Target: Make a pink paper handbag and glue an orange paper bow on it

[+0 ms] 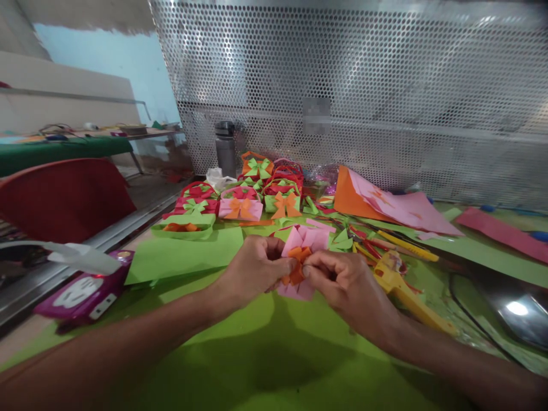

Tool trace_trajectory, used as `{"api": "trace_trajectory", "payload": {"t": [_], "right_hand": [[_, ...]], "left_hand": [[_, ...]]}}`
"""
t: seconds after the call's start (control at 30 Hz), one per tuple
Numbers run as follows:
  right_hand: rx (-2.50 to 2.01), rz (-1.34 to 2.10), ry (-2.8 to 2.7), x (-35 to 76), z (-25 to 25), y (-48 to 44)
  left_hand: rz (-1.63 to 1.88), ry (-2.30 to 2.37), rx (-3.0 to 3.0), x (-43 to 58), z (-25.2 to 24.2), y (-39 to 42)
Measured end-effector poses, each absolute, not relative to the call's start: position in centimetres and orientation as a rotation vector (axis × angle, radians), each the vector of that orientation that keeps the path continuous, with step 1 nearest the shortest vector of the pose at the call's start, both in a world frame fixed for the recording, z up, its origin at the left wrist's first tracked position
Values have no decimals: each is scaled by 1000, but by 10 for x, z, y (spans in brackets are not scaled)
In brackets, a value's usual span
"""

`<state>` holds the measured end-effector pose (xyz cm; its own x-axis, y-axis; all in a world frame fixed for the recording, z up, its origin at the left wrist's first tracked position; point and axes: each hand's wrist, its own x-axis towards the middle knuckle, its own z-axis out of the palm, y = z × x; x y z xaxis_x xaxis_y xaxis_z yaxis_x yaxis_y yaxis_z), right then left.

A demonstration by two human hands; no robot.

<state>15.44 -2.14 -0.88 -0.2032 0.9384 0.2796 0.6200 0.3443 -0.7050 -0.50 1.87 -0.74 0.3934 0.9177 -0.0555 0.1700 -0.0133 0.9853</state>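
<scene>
Between my two hands is a small pink paper bow (302, 290) with a smaller orange bow (298, 258) layered on its front. My left hand (260, 265) is closed, its thumb pressing the left side of the orange bow. Pinched at the orange bow's right side are the thumb and forefinger of my right hand (342, 277). Both hands hold the piece above the green tabletop (240, 365). Behind it stand several small handbags with bows, among them a pink one (252, 211) and a green one (268, 204).
A yellow glue gun (411, 294) lies right of my right hand, near a yellow cutter (409, 245). Green sheets (184, 257) and a purple power strip (92, 291) are at left. A grey bottle (225, 151) stands before the perforated metal panel (363, 68). Pink and orange sheets (349, 197) lie at back right.
</scene>
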Motion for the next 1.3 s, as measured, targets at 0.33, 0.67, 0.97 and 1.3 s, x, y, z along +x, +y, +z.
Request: {"api": "trace_trajectory", "payload": {"t": [0.33,0.67,0.97,1.3], "right_hand": [[-1440,606,-1935,151,-4,-23],[-1397,576,-1913,153,-12,-20],[-1403,592,-1913,153,-11,-23],[-1382,680,-1869,153,-6,-27]], "left_hand": [[785,1056,1521,-4,-7,16],[747,1097,1648,-1,-4,9],[775,944,1609,-4,-7,15],[745,775,1631,-7,-12,19]]}}
